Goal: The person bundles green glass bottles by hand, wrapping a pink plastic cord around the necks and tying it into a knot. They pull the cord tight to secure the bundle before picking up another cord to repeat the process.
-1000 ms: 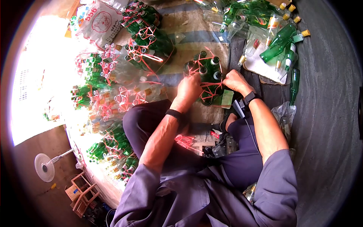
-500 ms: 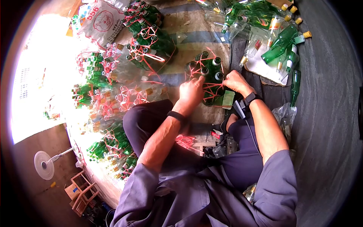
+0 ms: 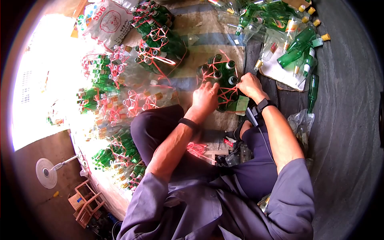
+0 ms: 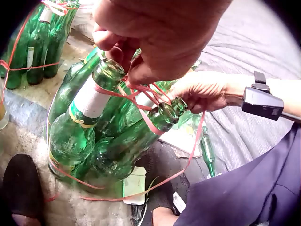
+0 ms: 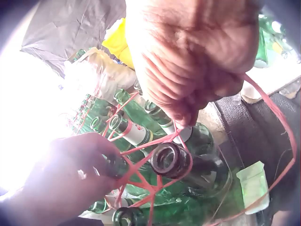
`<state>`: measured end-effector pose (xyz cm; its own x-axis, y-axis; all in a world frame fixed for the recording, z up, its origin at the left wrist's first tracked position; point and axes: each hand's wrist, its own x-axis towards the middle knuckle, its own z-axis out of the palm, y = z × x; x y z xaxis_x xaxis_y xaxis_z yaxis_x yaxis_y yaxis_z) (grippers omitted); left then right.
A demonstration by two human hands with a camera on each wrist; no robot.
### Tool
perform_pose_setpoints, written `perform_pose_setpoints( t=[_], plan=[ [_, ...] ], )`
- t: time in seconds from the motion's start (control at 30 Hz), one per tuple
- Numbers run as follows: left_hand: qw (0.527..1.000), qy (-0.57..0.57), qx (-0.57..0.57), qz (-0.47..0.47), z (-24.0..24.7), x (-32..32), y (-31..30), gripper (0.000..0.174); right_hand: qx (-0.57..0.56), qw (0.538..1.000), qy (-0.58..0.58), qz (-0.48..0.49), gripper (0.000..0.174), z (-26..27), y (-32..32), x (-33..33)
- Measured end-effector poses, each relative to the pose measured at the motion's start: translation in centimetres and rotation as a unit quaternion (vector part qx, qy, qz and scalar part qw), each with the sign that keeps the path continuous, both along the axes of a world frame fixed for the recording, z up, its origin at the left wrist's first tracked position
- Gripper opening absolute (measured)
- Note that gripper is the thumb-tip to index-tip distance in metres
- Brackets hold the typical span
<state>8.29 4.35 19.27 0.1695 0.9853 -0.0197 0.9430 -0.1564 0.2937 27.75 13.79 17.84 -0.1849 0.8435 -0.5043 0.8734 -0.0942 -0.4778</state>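
Observation:
A bundle of green glass bottles stands upright before the person, with pink plastic twine laced around and between the necks. The left hand is at the near left of the bundle; its curled fingers pinch the twine among the necks, partly hidden in the left wrist view. On the other side, the right hand is curled and grips the twine close above a bottle mouth. A loose length of twine loops down from the right hand past a pale green rectangular piece beside the bottles.
Tied bottle bundles stand at the back left, and more clear and green ones line the left. Loose bottles lie at the back right, some on a white board. Pink twine lies between the legs. A printed sack sits far left.
The left hand has shifted slightly right and toward the body along the bundle's near side. The right hand keeps its place at the bundle's right side.

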Motion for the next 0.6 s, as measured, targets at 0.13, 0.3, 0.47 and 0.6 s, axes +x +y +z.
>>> perform_pose_setpoints(
  t=[0.13, 0.3, 0.47, 0.6],
  plan=[
    [1.0, -0.023, 0.008, -0.019, -0.2, -0.2, 0.0, 0.023, 0.033, 0.999, -0.005, 0.029, 0.027, 0.7, -0.2, -0.1],
    [0.999, -0.051, 0.017, 0.001, -0.7, -0.3, 0.4, 0.022, 0.043, 0.998, -0.034, 0.02, 0.025, 0.3, 0.0, -0.4],
    [0.999, -0.047, -0.005, 0.003, -0.6, -0.7, 1.2, 0.022, 0.019, 0.999, -0.045, 0.013, 0.025, 0.0, 0.1, 0.3],
    [0.994, -0.102, 0.036, 0.028, 0.1, 0.1, 0.9, 0.015, 0.01, 0.998, -0.06, -0.002, 0.024, -0.1, 0.2, 0.2]
  ],
)
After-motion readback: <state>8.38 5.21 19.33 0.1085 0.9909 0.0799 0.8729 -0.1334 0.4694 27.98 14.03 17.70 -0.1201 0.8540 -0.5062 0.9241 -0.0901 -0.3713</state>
